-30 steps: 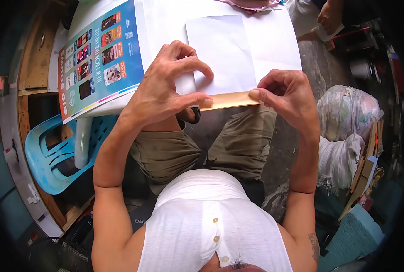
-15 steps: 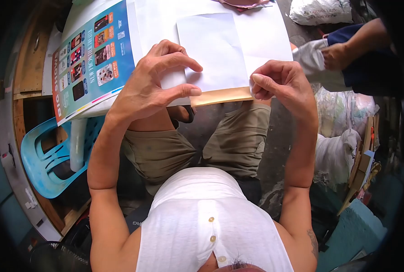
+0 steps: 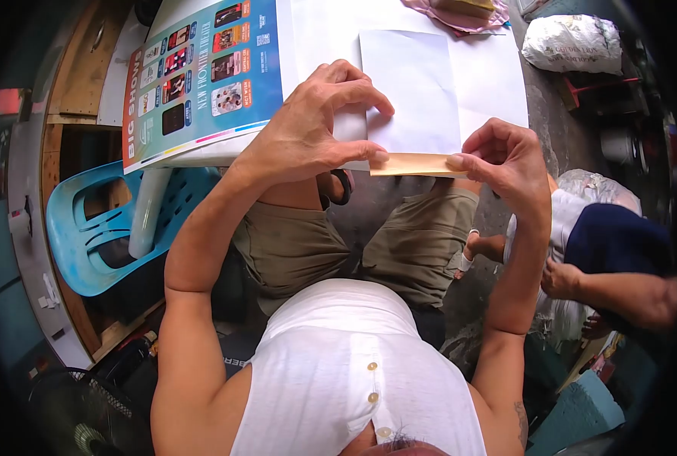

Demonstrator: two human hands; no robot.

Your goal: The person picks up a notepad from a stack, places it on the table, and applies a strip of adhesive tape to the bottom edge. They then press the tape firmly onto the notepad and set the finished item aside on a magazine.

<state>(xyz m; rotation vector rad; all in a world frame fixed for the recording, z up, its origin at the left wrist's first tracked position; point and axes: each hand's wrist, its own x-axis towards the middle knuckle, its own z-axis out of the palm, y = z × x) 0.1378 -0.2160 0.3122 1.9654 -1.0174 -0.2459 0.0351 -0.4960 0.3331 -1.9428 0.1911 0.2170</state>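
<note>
Passerby (image 3: 619,239) now past table (image 3: 503,80) with paper (image 3: 413,91)

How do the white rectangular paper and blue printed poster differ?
The white rectangular paper looks blank; the blue printed poster bears text and pictures. The paper is smaller than the poster. The paper's near edge meets a narrow tan strip; the poster's has a white margin. Both lie on the white table.

White rectangular sheet (image 3: 414,91), lying flat; narrow tan strip (image 3: 414,164), along its near edge
</note>
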